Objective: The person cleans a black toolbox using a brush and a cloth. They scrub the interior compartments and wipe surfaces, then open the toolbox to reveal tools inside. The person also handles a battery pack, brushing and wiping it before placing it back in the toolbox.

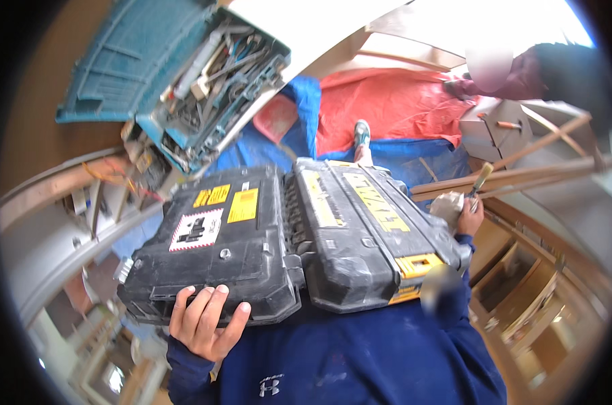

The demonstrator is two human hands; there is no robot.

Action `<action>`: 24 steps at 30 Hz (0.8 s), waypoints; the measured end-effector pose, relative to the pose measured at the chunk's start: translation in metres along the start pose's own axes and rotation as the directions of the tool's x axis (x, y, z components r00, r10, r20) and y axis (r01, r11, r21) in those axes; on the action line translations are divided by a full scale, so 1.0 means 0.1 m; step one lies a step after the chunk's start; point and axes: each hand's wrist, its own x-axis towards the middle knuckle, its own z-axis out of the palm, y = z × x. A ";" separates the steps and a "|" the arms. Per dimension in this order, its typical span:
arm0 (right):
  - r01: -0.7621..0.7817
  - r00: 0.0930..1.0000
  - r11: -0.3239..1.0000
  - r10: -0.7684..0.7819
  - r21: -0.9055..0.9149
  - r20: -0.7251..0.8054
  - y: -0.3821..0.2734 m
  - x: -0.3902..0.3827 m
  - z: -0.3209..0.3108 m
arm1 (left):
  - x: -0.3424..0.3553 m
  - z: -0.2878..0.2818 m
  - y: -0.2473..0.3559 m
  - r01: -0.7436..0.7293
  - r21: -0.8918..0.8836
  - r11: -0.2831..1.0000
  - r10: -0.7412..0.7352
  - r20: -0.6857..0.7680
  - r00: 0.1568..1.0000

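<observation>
Red sheeting [387,104] beyond; left fingers [208,314] grip scuffed black case [258,243]; right fingers [474,208], a tool [483,177].

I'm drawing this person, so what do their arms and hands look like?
Both arms have long, dark blue sleeves. The left sleeve and the right sleeve match the dark blue top, which has a small pale emblem and a few pale smudges. The left hand and the right hand are bare, with no gloves.
</observation>
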 end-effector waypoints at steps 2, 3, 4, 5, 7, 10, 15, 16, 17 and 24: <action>0.012 0.994 0.999 -0.008 -0.036 0.108 0.37 0.52 0.08 | 0.24 -0.10 0.07 0.062 -0.008 0.998 -0.062 0.055 0.997; 0.040 0.978 0.996 -0.022 -0.082 0.208 0.25 0.93 0.26 | 0.44 0.00 0.16 0.114 -0.011 0.993 -0.113 0.055 0.992; 0.077 0.949 0.990 -0.037 -0.116 0.314 -0.04 1.30 0.50 | 0.58 0.04 0.23 0.171 -0.003 0.985 -0.170 0.058 0.984; 0.121 0.924 0.985 -0.065 -0.125 0.378 -0.13 1.66 0.68 | 0.70 0.09 0.30 0.225 0.004 0.974 -0.225 0.046 0.973; 0.131 0.845 0.991 -0.104 -0.014 0.524 -0.23 2.27 1.13 | 1.11 0.09 0.35 0.311 -0.020 0.950 -0.311 0.031 0.950; 0.214 0.728 0.975 -0.200 0.060 0.656 -0.76 2.69 1.68 | 1.46 0.02 0.44 0.379 -0.033 0.925 -0.378 0.039 0.925; 0.451 0.604 0.891 -0.354 0.060 0.714 -1.87 3.41 2.58 | 2.05 -0.03 0.62 0.548 -0.075 0.833 -0.550 -0.002 0.835; 0.566 0.539 0.821 -0.436 0.073 0.721 -2.20 3.50 2.72 | 2.10 -0.07 0.66 0.592 -0.092 0.800 -0.594 0.011 0.804; 0.575 0.503 0.808 -0.472 0.127 0.724 -2.34 3.66 2.91 | 2.12 -0.09 0.67 0.613 -0.040 0.789 -0.614 -0.015 0.789; 0.635 0.537 0.772 -0.468 0.029 0.702 -2.86 4.37 4.32 | 2.44 -0.67 0.61 0.756 0.068 0.651 -0.753 -0.060 0.655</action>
